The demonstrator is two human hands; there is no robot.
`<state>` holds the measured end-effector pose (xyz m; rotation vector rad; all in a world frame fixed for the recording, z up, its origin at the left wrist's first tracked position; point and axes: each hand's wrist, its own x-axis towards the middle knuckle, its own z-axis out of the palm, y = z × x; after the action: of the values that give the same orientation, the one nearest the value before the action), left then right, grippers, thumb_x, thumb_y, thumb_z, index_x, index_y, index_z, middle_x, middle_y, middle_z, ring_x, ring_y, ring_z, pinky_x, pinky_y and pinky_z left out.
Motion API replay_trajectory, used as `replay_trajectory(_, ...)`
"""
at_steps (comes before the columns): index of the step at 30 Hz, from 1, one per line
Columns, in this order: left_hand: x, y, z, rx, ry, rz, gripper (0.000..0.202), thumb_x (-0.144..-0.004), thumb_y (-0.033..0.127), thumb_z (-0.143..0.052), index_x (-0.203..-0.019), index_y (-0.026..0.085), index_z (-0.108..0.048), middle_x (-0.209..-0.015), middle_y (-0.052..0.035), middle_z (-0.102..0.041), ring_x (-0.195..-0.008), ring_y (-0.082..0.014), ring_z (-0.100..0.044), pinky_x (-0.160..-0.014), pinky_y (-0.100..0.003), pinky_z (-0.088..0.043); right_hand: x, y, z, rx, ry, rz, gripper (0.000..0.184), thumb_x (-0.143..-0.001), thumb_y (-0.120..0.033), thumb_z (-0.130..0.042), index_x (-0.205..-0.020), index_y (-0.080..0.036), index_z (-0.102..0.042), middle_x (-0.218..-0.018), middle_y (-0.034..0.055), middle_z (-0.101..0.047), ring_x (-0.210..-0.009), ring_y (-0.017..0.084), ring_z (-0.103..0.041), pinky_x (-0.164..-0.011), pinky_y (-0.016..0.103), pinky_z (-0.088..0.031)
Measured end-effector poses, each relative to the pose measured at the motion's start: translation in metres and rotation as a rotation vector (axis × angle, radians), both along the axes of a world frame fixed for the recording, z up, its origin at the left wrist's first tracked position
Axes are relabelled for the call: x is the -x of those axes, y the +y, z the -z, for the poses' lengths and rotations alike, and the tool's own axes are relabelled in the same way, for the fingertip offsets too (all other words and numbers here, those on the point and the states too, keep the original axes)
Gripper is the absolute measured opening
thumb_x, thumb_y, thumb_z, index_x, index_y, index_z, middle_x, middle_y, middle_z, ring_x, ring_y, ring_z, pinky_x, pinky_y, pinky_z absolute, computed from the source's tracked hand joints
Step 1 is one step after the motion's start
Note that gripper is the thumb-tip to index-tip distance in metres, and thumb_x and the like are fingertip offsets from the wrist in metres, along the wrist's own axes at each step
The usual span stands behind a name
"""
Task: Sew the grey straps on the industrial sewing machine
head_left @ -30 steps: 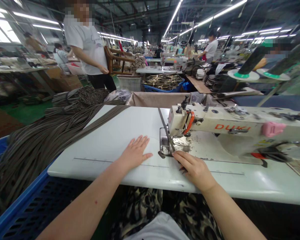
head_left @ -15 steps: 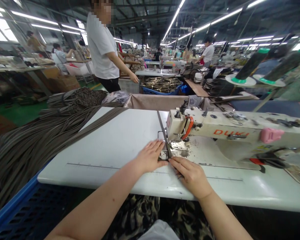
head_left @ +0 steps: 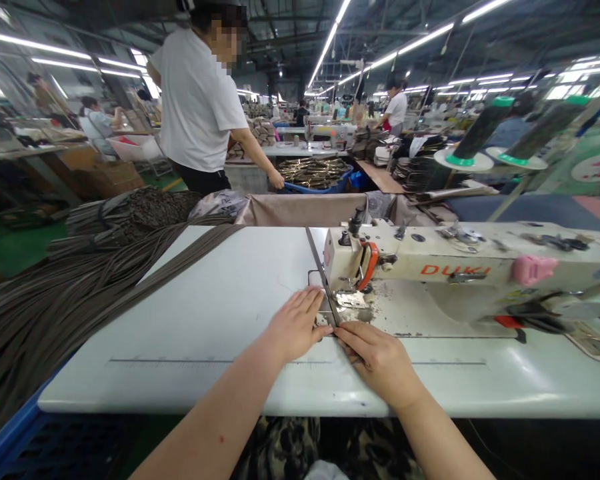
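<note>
A narrow dark strap runs under the needle foot of a white sewing machine marked DUKI on a white table. My left hand lies flat beside the strap, fingers stretched toward the needle plate, touching the strap's left edge. My right hand is just in front of the needle, fingers pinched on the near end of the strap.
A thick bundle of dark straps trails off the table's left side over a blue crate. A person in a white shirt stands behind the table. Thread cones rise at the right. More benches and workers fill the hall.
My left hand slid right from the bare table to the strap at the needle plate. The person in white walked right behind the table. The camera view shifted closer and lower.
</note>
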<state>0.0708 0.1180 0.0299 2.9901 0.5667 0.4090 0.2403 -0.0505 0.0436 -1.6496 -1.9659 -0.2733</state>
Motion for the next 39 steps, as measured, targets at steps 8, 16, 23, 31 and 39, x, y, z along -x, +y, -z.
replay_trajectory(8,0.009,-0.011,-0.008,0.009,-0.002,-0.016,0.066,-0.105,0.057,-0.04,-0.161,0.024,-0.03,-0.163,-0.0087,-0.038,-0.153,-0.0303,-0.031,-0.125,-0.065,-0.022,0.002,0.001,-0.003,0.019,-0.008,0.029,0.044,-0.084,-0.004,-0.064,-0.124,-0.02,-0.071,-0.123,0.0077,-0.075,-0.11,0.024,-0.07,-0.097,0.038,-0.059)
replay_trajectory(16,0.0,-0.013,-0.008,0.013,-0.028,-0.057,0.048,-0.107,0.041,-0.044,-0.154,0.03,-0.042,-0.159,-0.0066,-0.045,-0.149,-0.0312,-0.036,-0.121,-0.073,-0.021,0.003,0.002,0.0,0.016,-0.027,0.039,0.04,-0.087,-0.006,-0.065,-0.124,-0.02,-0.072,-0.123,0.0081,-0.075,-0.11,0.024,-0.07,-0.096,0.037,-0.06)
replay_trajectory(23,-0.002,-0.012,-0.007,0.029,-0.012,-0.072,0.049,-0.106,0.042,-0.046,-0.154,0.032,-0.041,-0.159,-0.0058,-0.045,-0.149,-0.0309,-0.036,-0.119,-0.073,-0.025,0.004,0.003,-0.001,0.008,-0.061,0.037,0.047,-0.083,-0.002,-0.064,-0.126,-0.018,-0.072,-0.124,0.0086,-0.075,-0.111,0.024,-0.07,-0.098,0.038,-0.06)
replay_trajectory(31,-0.003,-0.011,-0.008,0.046,-0.002,-0.083,0.049,-0.107,0.046,-0.044,-0.154,0.035,-0.04,-0.161,-0.0028,-0.043,-0.15,-0.0303,-0.035,-0.118,-0.074,-0.027,0.004,0.003,-0.001,0.012,-0.081,0.033,0.048,-0.081,-0.002,-0.066,-0.127,-0.017,-0.072,-0.124,0.009,-0.075,-0.112,0.025,-0.07,-0.098,0.038,-0.059)
replay_trajectory(39,-0.002,-0.012,-0.008,0.033,0.009,-0.083,0.051,-0.105,0.044,-0.049,-0.155,0.035,-0.04,-0.16,-0.0034,-0.044,-0.15,-0.0312,-0.035,-0.119,-0.074,-0.027,0.005,0.003,0.0,0.018,-0.052,0.054,0.044,-0.084,-0.004,-0.068,-0.125,-0.018,-0.072,-0.123,0.0082,-0.075,-0.111,0.025,-0.07,-0.096,0.037,-0.06)
